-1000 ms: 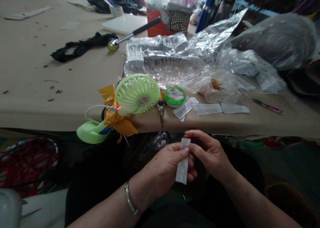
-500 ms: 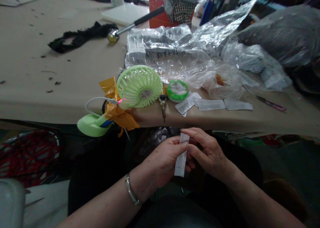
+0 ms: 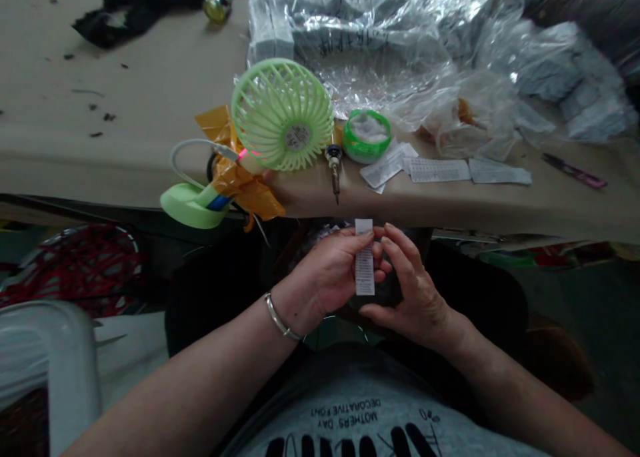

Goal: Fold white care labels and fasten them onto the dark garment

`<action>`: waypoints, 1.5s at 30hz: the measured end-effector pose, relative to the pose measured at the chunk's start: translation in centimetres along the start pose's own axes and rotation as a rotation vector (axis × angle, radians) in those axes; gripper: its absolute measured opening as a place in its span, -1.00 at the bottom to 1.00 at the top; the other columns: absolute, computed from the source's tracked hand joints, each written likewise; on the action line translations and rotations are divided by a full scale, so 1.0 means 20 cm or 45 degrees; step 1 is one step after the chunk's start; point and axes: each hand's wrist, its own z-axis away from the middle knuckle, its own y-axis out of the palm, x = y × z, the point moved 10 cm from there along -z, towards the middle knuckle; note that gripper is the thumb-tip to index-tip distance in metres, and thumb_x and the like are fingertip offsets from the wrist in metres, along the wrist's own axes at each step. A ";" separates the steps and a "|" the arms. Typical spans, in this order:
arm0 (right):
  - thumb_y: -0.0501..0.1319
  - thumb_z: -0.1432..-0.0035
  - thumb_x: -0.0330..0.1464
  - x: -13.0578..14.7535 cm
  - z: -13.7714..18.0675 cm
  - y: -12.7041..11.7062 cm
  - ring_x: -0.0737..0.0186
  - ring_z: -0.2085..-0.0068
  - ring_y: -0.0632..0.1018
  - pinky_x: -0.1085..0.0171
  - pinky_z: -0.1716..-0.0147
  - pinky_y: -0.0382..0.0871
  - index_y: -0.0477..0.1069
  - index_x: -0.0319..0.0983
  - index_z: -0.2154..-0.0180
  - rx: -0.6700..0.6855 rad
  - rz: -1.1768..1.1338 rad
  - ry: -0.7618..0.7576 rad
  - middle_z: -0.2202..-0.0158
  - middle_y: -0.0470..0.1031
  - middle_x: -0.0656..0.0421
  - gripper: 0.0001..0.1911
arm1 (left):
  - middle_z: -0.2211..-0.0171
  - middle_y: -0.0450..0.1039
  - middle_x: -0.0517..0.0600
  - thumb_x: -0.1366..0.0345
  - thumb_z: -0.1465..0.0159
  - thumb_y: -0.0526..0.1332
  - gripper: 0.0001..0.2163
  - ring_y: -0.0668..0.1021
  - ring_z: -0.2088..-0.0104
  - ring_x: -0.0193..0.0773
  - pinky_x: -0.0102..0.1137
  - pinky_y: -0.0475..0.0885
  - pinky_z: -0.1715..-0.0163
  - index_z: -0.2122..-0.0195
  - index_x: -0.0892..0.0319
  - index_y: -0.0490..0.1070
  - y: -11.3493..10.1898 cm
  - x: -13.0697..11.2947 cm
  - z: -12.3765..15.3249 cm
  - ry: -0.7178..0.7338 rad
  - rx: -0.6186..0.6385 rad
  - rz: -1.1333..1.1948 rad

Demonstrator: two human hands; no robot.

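A narrow white printed label [image 3: 365,270] hangs upright in my left hand [image 3: 333,267], pinched under the thumb near its upper end. My right hand [image 3: 413,287] is just to the right, thumb and fingers spread apart, with its fingertips close to my left fingers. Whether those fingertips touch the left hand I cannot tell. Both hands are over my lap, below the table edge. More white printed labels [image 3: 440,170] lie on the table near its edge, beside a green round dish [image 3: 367,137] with white stuff in it. A soldering iron [image 3: 335,173] points toward me from the edge.
A light green fan [image 3: 283,117] is fixed at the table edge with orange tape [image 3: 250,183]. Clear plastic bags [image 3: 350,50] cover the back. A pink-handled blade tool [image 3: 575,170] lies at right. A red basket [image 3: 75,270] and a white plastic piece of furniture [image 3: 75,357] stand at left.
My right thumb has come away from the label and its fingers have spread. The label stays in my left hand, now more upright. The view has tilted downward, showing my shirt.
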 end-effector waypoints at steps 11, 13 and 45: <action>0.28 0.00 -0.40 0.01 0.01 -0.01 -0.08 -0.29 0.13 -0.13 -0.18 0.19 -0.20 -0.11 -0.29 -0.090 0.012 0.038 -0.28 -0.05 -0.05 -0.07 | 0.51 0.40 -0.07 0.43 -0.24 0.14 -0.92 0.47 0.59 -0.41 -0.49 0.40 0.58 0.32 0.27 0.42 0.01 0.04 0.03 0.024 -0.090 -0.023; 0.29 0.00 -0.40 0.01 0.03 0.00 -0.07 -0.29 0.13 -0.11 -0.18 0.21 -0.19 -0.13 -0.29 -0.088 0.000 0.049 -0.29 -0.06 -0.06 -0.07 | 0.52 0.39 -0.07 0.42 -0.24 0.14 -0.93 0.46 0.59 -0.42 -0.51 0.38 0.59 0.32 0.26 0.40 0.01 0.04 0.04 0.027 -0.113 -0.064; 0.38 0.12 -0.27 -0.15 -0.17 0.19 0.22 0.24 0.58 0.25 0.30 0.50 0.42 -0.17 0.07 0.474 -1.710 0.702 0.07 0.48 0.11 -0.51 | 0.58 0.33 -0.08 0.19 -0.21 0.18 -0.78 0.44 0.59 -0.39 -0.48 0.30 0.56 0.47 0.24 0.35 0.08 0.08 0.16 -0.118 0.188 -0.360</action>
